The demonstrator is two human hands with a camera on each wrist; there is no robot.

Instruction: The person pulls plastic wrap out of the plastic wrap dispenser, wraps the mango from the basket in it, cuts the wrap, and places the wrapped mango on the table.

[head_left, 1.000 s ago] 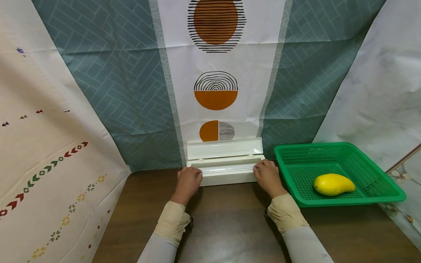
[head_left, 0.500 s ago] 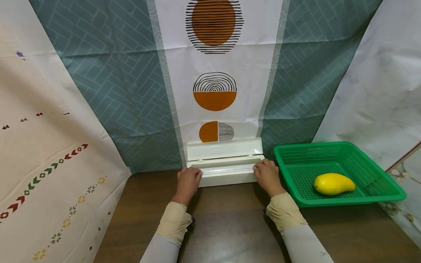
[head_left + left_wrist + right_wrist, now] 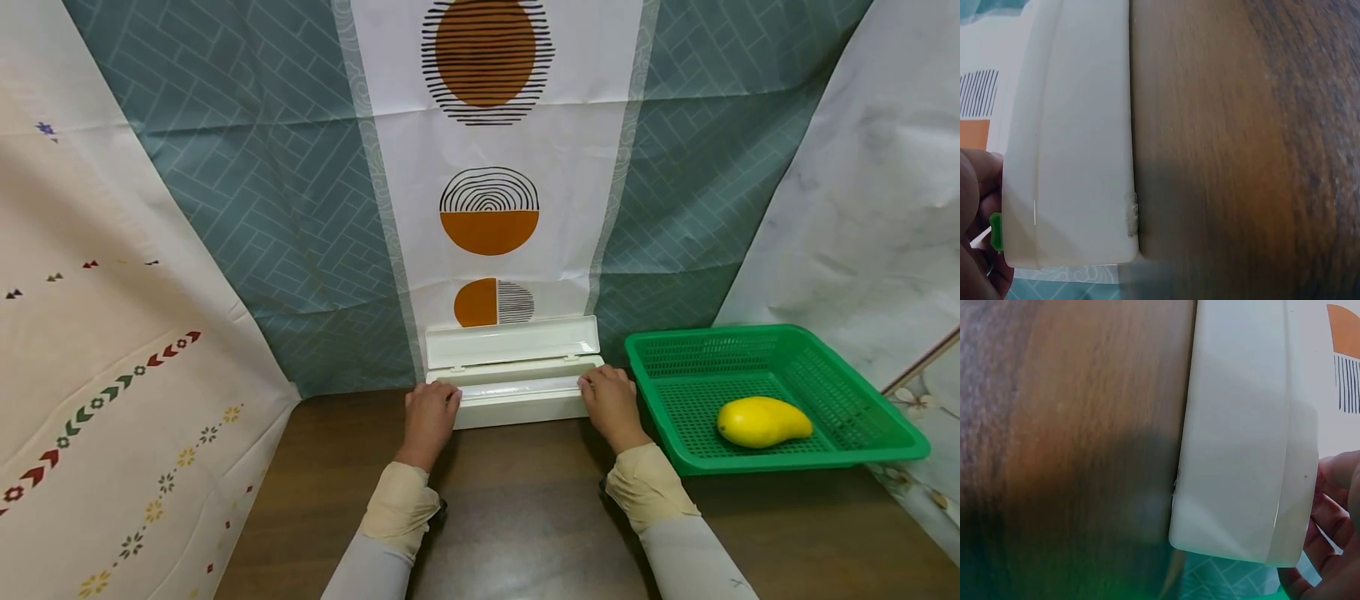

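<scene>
Little has been shifted: the open white box (image 3: 519, 412), roll (image 3: 519, 387) inside, is kept at twelve o'clock on the desk (image 3: 525, 517). At its eight and four, left hand (image 3: 430, 414) and right hand (image 3: 611, 408) are placed; what is pinched cannot be told. Steadying is suggested.

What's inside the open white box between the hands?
A shiny, pale roll lies lengthwise inside the white box, its middle in plain view. The left hand and right hand cover its ends, and anything beneath it is hidden.
</scene>
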